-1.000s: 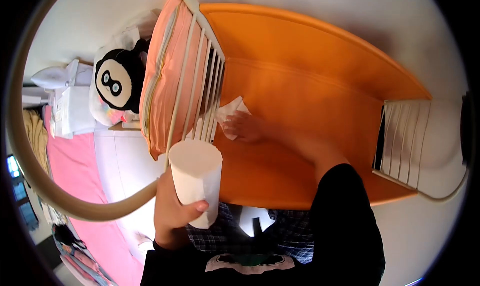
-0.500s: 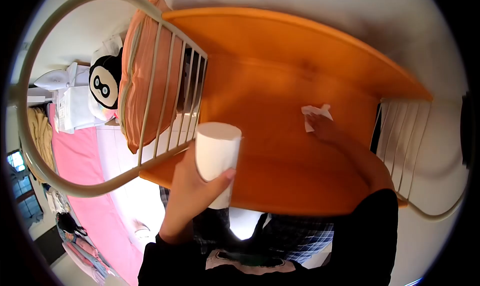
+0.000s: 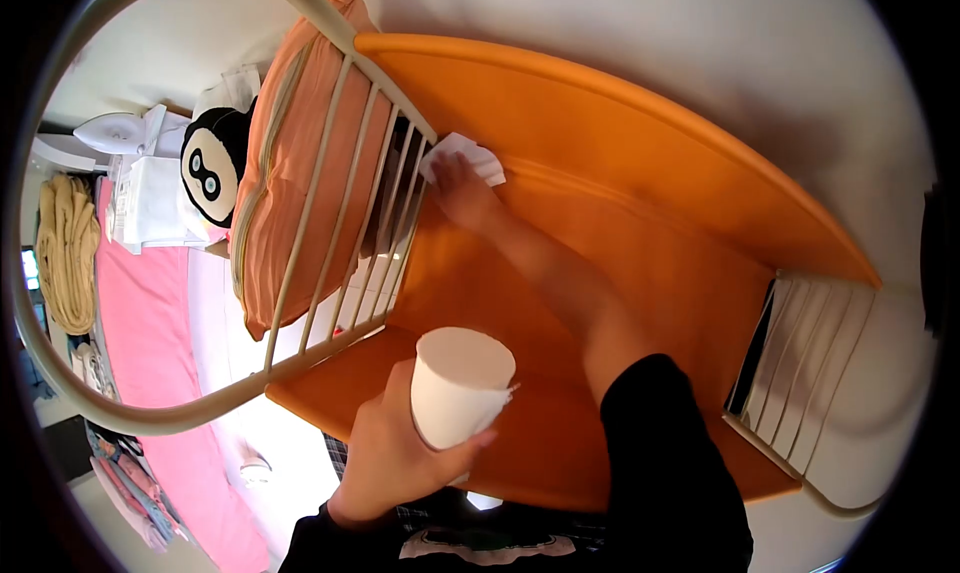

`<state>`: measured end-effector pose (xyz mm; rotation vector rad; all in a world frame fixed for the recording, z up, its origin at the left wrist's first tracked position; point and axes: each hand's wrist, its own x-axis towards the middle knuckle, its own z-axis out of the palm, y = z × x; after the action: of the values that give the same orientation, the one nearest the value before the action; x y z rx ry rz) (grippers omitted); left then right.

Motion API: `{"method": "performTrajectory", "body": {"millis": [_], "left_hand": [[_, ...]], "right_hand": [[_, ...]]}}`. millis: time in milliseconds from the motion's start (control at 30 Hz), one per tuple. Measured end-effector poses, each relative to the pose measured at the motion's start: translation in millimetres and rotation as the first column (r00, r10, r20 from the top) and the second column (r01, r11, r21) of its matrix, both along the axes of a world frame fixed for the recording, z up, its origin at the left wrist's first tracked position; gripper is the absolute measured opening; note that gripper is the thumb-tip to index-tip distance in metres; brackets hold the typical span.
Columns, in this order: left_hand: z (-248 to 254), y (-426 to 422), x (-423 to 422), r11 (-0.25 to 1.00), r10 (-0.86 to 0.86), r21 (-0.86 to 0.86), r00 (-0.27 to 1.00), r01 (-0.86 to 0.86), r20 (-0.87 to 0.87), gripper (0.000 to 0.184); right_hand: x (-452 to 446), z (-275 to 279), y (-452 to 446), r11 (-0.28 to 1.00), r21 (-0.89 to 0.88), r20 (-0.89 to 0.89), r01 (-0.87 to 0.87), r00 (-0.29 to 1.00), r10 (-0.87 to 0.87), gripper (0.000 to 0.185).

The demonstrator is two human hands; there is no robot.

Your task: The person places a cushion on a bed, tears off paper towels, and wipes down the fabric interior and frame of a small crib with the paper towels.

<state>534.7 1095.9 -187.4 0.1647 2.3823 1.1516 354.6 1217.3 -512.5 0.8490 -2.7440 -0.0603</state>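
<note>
My left hand (image 3: 395,453) is wrapped round a white paper roll (image 3: 458,398), held upright over the near side of the orange seat (image 3: 560,233). A small torn edge of paper sticks out at the roll's right. My right hand (image 3: 465,195) presses a white tissue (image 3: 480,163) against the orange surface at its far left corner, close to the cream metal bars (image 3: 335,198). The fingers of that hand lie on the tissue and are slightly blurred.
A peach cushion (image 3: 310,173) leans behind the bars, beside a black plush toy (image 3: 212,168). A curved cream rail (image 3: 150,420) loops round the left. White bars (image 3: 810,353) stand at the right end. A pink surface (image 3: 150,323) lies beyond, at left.
My right hand with the tissue has gone from the right part of the orange surface to its far left corner. The roll in my left hand sits lower in view.
</note>
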Motion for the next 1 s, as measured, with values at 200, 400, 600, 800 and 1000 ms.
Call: {"method": "performTrajectory", "body": {"millis": [200,400,600,800,1000], "left_hand": [[-1,-1,-1,0.999,-0.045,0.004,0.999,0.045,-0.017,0.068],[1,-1,-3,0.998,-0.063,-0.019,0.998,0.063,-0.016,0.067],[2,-1,-2,0.997,-0.061,-0.041,0.998,0.060,-0.021,0.064],[2,1,2,1.000,-0.017,0.009,0.999,0.017,-0.051,0.060],[0,2,4,0.999,0.014,0.050,0.999,-0.011,-0.043,0.056]], "right_hand": [[-17,-46,30,0.931,-0.354,-0.081,-0.082,0.995,0.057,0.040],[32,-5,85,0.933,-0.360,0.177,0.023,0.983,0.044,0.041],[119,-20,207,0.965,-0.204,0.218,0.167,0.968,-0.122,0.036],[263,-35,360,0.923,-0.157,0.294,0.351,0.909,-0.295,0.041],[209,102,248,0.908,-0.058,0.391,0.415,0.847,-0.362,0.059]]}}
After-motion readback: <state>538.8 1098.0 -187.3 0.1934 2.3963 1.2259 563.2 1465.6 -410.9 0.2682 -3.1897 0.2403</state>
